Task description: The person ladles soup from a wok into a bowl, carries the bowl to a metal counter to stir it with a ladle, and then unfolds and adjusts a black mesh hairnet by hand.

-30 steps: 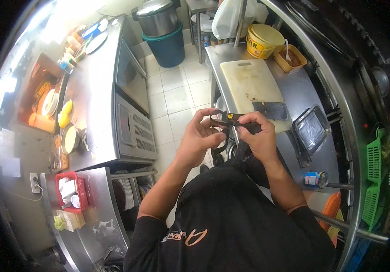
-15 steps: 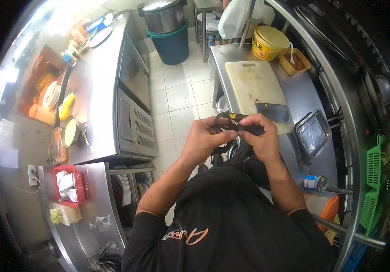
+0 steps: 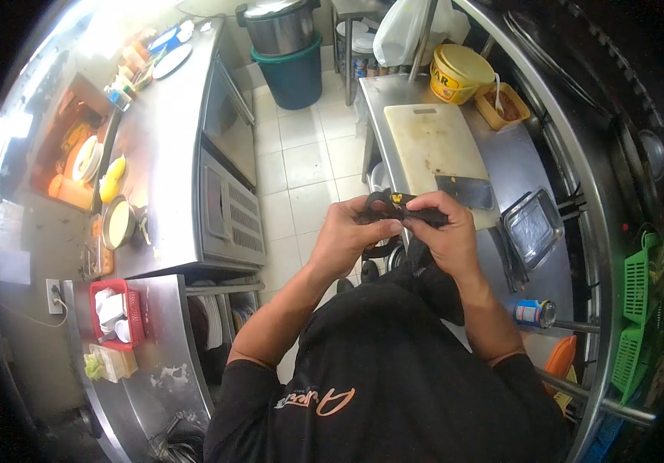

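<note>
Both hands are raised in front of my chest, gripping a black strap (image 3: 396,199) with a small yellow mark on it. My left hand (image 3: 345,238) pinches the curved left end, its thumb pointing right. On the other side my right hand (image 3: 449,235) has thumb and fingers closed on the strap, close to the left thumb. Dark material hangs beneath the hands; its full shape is hidden against my black shirt. Beyond the right hand, a dark wide blade (image 3: 465,191) lies across the near end of a white cutting board (image 3: 432,143).
On the right steel table are a yellow bucket (image 3: 455,73), a tub of reddish food (image 3: 503,108), a metal tray (image 3: 532,226) and a can (image 3: 534,312). Leftward stand a counter (image 3: 164,162) with a yellow-filled bowl (image 3: 120,222) and a red basket (image 3: 135,315). Tiled floor (image 3: 301,166) runs between.
The strap has shifted very slightly in my hands, and the dark material below hangs a little differently. Both hands keep their hold; the things on the tables have not moved.
</note>
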`<act>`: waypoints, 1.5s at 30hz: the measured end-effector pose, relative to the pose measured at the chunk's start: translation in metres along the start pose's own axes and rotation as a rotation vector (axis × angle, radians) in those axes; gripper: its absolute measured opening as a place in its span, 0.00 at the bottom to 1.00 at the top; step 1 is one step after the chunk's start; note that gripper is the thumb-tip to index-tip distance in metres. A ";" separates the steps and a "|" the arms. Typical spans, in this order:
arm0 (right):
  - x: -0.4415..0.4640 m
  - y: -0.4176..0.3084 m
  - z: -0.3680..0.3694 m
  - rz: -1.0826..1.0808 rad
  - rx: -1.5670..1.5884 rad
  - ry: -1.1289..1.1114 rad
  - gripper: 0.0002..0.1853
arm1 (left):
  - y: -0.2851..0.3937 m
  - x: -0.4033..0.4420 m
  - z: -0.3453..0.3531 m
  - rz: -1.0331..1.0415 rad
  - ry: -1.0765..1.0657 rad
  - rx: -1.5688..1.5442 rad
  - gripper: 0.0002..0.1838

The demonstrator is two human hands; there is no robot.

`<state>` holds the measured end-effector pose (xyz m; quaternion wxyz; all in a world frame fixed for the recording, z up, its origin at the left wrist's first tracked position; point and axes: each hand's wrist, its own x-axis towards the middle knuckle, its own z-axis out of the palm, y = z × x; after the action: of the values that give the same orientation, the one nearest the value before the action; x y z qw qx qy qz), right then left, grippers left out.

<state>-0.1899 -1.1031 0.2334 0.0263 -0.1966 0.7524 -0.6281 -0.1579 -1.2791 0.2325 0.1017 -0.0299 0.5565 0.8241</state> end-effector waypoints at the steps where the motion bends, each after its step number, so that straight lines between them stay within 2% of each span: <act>1: 0.001 -0.001 0.000 -0.006 -0.011 -0.009 0.11 | 0.000 0.001 -0.001 -0.023 0.007 0.000 0.11; 3: 0.002 -0.001 0.000 -0.077 -0.052 -0.012 0.12 | -0.002 0.002 -0.006 -0.069 0.023 -0.001 0.10; 6: 0.004 0.002 0.002 -0.231 -0.132 -0.015 0.11 | -0.005 0.003 -0.013 -0.139 -0.049 -0.278 0.11; 9: 0.002 0.003 0.000 -0.303 -0.209 -0.044 0.12 | -0.013 0.007 -0.016 -0.092 -0.094 -0.112 0.11; 17: -0.004 0.003 0.001 -0.475 -0.318 -0.162 0.15 | -0.003 0.004 -0.008 -0.237 -0.131 -0.011 0.13; 21: -0.002 0.002 -0.001 -0.444 -0.286 -0.202 0.13 | 0.003 -0.004 -0.001 -0.315 -0.055 -0.062 0.15; 24: -0.002 0.000 -0.001 -0.409 -0.282 -0.252 0.12 | -0.014 0.003 -0.013 -0.302 -0.078 0.003 0.15; 27: -0.001 -0.001 -0.005 -0.376 -0.247 -0.306 0.11 | -0.010 -0.001 -0.009 -0.272 -0.116 -0.121 0.14; 29: 0.001 0.000 -0.009 -0.355 -0.168 -0.316 0.10 | -0.035 -0.002 -0.016 -0.048 -0.098 -0.021 0.14; 31: 0.001 0.001 -0.009 -0.348 -0.107 -0.292 0.10 | -0.030 -0.005 -0.012 0.027 -0.110 -0.029 0.14; 34: 0.000 0.004 -0.011 -0.344 -0.082 -0.270 0.09 | -0.012 -0.003 -0.009 -0.093 -0.187 -0.067 0.13; 37: -0.001 0.004 -0.011 -0.324 -0.099 -0.248 0.08 | -0.010 0.006 -0.018 -0.174 -0.254 0.125 0.11; 40: 0.002 0.002 -0.009 -0.349 -0.118 -0.262 0.08 | -0.003 0.007 -0.012 -0.156 -0.237 0.068 0.09; 45: 0.003 0.004 -0.011 -0.336 -0.074 -0.279 0.07 | -0.029 0.012 -0.011 -0.025 -0.275 -0.269 0.10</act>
<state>-0.1964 -1.0935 0.2329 0.0180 -0.4052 0.7207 -0.5622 -0.1643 -1.2776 0.1996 0.1820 0.0627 0.4219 0.8860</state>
